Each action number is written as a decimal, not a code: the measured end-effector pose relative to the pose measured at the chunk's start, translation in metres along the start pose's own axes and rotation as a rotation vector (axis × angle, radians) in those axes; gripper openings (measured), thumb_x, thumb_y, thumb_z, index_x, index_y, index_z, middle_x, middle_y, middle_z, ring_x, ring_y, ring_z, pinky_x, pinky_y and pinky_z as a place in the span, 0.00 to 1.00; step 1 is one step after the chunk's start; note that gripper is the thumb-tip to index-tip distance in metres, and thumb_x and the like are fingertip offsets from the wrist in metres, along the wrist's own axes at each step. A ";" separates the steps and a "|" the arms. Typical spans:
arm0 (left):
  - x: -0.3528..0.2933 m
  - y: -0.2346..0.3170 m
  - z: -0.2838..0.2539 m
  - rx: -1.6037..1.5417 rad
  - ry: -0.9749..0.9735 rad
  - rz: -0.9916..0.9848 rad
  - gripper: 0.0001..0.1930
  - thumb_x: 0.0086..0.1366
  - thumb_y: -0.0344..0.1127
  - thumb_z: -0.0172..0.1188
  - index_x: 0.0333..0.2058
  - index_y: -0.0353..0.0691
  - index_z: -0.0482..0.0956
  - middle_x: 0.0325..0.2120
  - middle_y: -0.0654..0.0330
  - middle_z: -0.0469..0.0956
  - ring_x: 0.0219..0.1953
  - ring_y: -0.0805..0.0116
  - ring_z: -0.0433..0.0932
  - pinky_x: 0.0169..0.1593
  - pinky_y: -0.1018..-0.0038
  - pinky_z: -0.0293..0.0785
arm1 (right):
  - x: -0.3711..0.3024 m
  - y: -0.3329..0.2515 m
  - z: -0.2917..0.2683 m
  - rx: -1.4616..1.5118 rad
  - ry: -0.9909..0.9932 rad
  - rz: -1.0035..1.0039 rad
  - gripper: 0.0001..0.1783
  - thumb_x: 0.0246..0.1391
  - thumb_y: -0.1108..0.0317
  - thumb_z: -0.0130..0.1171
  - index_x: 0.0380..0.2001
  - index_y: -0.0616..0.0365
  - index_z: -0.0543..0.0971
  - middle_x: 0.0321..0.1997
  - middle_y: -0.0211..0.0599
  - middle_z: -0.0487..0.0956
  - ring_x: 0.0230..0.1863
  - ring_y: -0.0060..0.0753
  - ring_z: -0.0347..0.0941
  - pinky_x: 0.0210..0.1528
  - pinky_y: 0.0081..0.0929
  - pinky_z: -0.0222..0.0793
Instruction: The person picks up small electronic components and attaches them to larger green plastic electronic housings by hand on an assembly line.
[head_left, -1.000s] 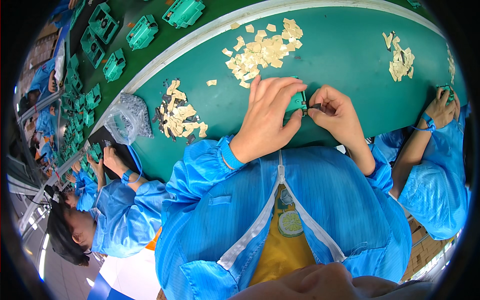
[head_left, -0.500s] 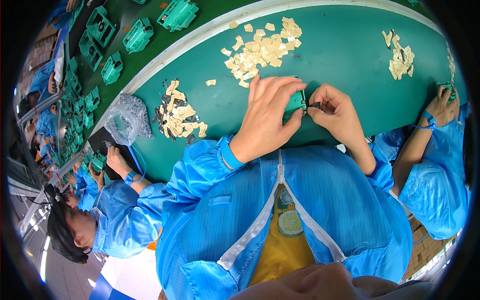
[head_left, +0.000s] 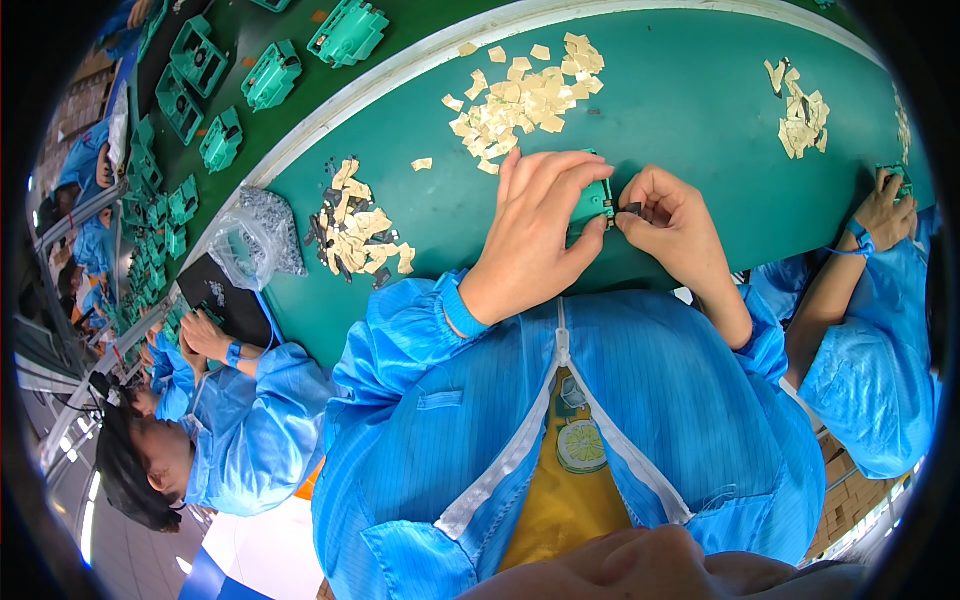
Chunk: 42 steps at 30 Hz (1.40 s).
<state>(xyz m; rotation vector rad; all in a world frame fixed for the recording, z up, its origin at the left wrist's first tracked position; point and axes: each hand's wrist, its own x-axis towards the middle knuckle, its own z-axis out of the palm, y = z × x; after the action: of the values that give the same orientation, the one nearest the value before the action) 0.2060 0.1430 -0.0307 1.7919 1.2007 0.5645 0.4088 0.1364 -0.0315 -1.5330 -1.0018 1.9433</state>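
Observation:
Over the green tabletop, my left hand is closed around a small green plastic housing. Its fingers cover much of the part, so only the right end shows. Close beside that end, my right hand pinches a small black piece between thumb and fingertips. The piece is held at the housing's edge; I cannot tell whether the two touch. Beyond my hands lies a loose heap of cream-coloured paper pieces.
Left of me are a pile of cream and black scraps and a clear bag of small parts. Another scrap pile lies at the right. Green housings sit on the belt behind the white rail. Co-workers sit on both sides.
My hands stay almost where they were. Housings on the belt have shifted slightly left. The left co-worker's hands have come together lower down.

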 end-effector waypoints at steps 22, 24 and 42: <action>-0.013 -0.014 -0.011 -0.422 -0.043 0.050 0.34 0.48 0.28 0.74 0.54 0.40 0.69 0.54 0.54 0.73 0.59 0.52 0.69 0.66 0.56 0.60 | -0.011 -0.015 -0.006 0.236 -0.206 0.146 0.05 0.60 0.72 0.62 0.32 0.63 0.78 0.33 0.24 0.78 0.35 0.11 0.71 0.34 0.14 0.65; -0.011 -0.016 -0.013 -0.402 -0.041 0.070 0.34 0.49 0.28 0.74 0.55 0.40 0.69 0.55 0.54 0.72 0.60 0.53 0.68 0.66 0.57 0.60 | -0.013 -0.024 -0.003 0.219 -0.180 0.161 0.05 0.60 0.72 0.62 0.32 0.63 0.78 0.32 0.24 0.78 0.35 0.11 0.71 0.34 0.14 0.64; -0.018 -0.005 -0.026 -0.531 -0.084 -0.124 0.29 0.55 0.20 0.65 0.56 0.39 0.68 0.58 0.52 0.69 0.63 0.58 0.67 0.68 0.59 0.60 | -0.018 -0.047 0.018 -0.167 -0.027 -0.025 0.07 0.54 0.75 0.64 0.30 0.69 0.77 0.30 0.37 0.78 0.33 0.26 0.77 0.38 0.24 0.74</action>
<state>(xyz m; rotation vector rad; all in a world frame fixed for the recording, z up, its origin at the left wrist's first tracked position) 0.1759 0.1386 -0.0201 1.2704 0.9816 0.6563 0.3930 0.1480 0.0180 -1.5782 -1.2156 1.9089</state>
